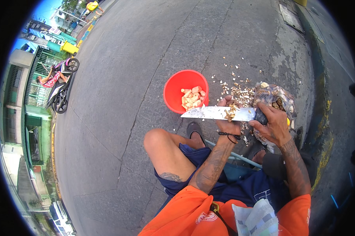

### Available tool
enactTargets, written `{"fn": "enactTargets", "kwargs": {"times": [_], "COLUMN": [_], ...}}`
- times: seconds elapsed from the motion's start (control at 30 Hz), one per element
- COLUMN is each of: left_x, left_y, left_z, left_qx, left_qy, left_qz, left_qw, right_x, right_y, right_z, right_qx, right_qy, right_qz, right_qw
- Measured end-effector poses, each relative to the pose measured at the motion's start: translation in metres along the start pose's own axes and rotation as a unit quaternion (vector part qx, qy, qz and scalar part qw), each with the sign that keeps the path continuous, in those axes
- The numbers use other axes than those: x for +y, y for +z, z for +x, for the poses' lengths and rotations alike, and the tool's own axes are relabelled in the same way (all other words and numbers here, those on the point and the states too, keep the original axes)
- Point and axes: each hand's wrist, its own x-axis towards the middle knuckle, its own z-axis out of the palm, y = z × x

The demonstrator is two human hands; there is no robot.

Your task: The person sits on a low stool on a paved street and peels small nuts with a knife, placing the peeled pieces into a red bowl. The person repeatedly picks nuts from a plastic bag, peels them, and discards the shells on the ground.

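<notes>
My right hand (pixel 273 124) is wrapped around the black handle (pixel 260 116) of a large, broad-bladed knife. Its steel blade (pixel 205 112) points left, is smeared, and carries brown peel scraps (pixel 231 112). My left hand (pixel 229 126) is behind the blade, fingertips showing past its far edge; what it may hold is hidden. Just beyond the knife tip stands a red plastic bucket (pixel 177 85), with pale peeled root pieces (pixel 192 96) inside. Peelings (pixel 239 93) litter the pavement beyond my left hand. A clear plastic bag (pixel 276 91) of brown pieces lies beside my right hand.
My knees flank a light-blue tube frame (pixel 239 156). A curb (pixel 324 118) with worn yellow paint runs along the right. Across the concrete road (pixel 106 103) at left, a person (pixel 50 79) is by parked motorcycles (pixel 61 97); a white vehicle (pixel 59 218) stands lower left.
</notes>
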Motion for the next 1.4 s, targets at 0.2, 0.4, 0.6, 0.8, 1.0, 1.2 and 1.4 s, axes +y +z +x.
{"fn": "enactTargets", "kwargs": {"times": [0.2,0.4,0.6,0.8,1.0,1.2,1.4], "left_x": [0.011,0.007,-0.002,0.006,0.02,0.013,0.022], "left_y": [0.012,-0.004,-0.004,0.001,-0.006,-0.001,0.008], "left_z": [0.0,0.005,0.002,0.0,0.01,0.006,-0.003], "left_qx": [0.077,0.022,-0.043,0.015,0.094,0.073,-0.104], "left_qy": [0.05,0.008,0.055,0.013,-0.143,-0.287,-0.238], "left_qz": [0.037,-0.001,0.033,0.038,0.005,-0.051,-0.02], "left_qw": [0.995,1.0,0.997,0.999,0.985,0.954,0.966], "right_x": [0.015,-0.01,-0.006,0.019,0.014,-0.008,-0.025], "right_y": [-0.022,-0.001,0.006,-0.006,-0.005,0.008,0.017], "right_z": [0.011,0.003,0.0,0.013,0.006,-0.003,-0.002], "right_qx": [-0.054,-0.049,-0.045,-0.036,-0.035,-0.121,-0.065], "right_qy": [0.178,0.032,0.027,0.148,0.127,0.193,0.215], "right_qz": [0.056,0.071,0.07,-0.007,0.125,0.269,0.354], "right_qw": [0.981,0.996,0.996,0.988,0.983,0.936,0.908]}}
